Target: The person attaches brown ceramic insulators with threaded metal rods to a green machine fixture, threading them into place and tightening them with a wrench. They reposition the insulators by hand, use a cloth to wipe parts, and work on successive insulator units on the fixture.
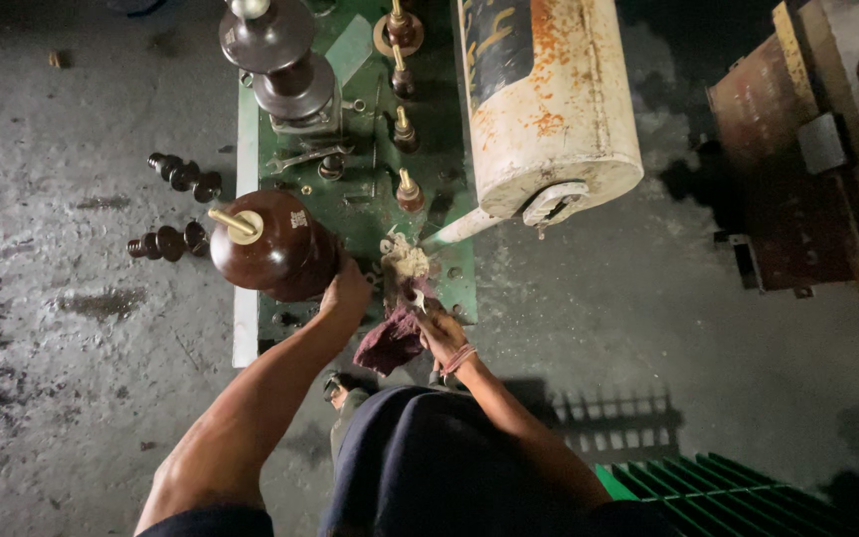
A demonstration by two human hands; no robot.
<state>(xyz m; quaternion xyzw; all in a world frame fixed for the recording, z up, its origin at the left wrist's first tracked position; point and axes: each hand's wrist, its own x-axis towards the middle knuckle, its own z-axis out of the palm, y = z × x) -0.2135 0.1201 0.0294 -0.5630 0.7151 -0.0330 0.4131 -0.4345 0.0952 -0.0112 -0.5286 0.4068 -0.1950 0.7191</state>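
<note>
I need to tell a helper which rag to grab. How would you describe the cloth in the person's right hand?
Start at the green metal top plate beside the rusty cream cylinder. At its near edge, the right hand grips a crumpled maroon rag hanging below it. It is the only soft, cloth thing among hard brown insulators and brass studs.

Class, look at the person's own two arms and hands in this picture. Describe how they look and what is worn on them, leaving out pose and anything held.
Both forearms are bare, with no gloves on either hand. The left hand shows no ring, watch or band. The right hand has a thin reddish thread band looped round its wrist. At the bottom edge, dark sleeves begin near the upper arms.
</note>
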